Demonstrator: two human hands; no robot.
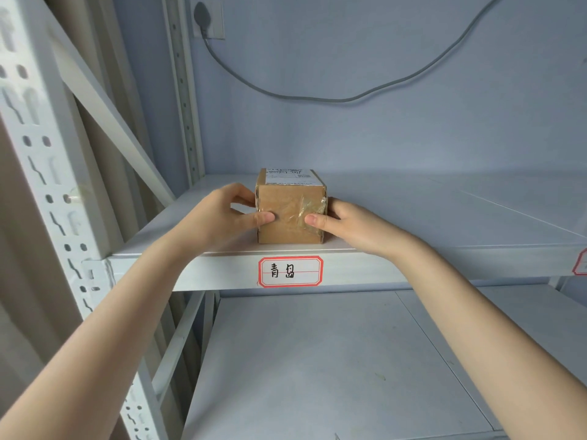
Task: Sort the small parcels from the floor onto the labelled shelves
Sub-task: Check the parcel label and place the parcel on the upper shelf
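Note:
A small brown cardboard parcel [290,201], taped and with a white shipping label on top, rests on the white metal shelf [413,217] close to its front edge. My left hand [222,214] grips its left side, thumb pressed on the front face. My right hand [346,223] grips its right side, thumb also on the front face. Directly below the parcel, a red-bordered label [290,270] with handwritten characters is stuck on the shelf's front lip.
A white perforated upright [47,185] and a diagonal brace [111,122] stand at the left. A lower shelf [333,360] lies beneath. A wall socket [208,19] and grey cable [317,98] hang on the back wall. Another red-bordered label [581,262] shows at the right edge.

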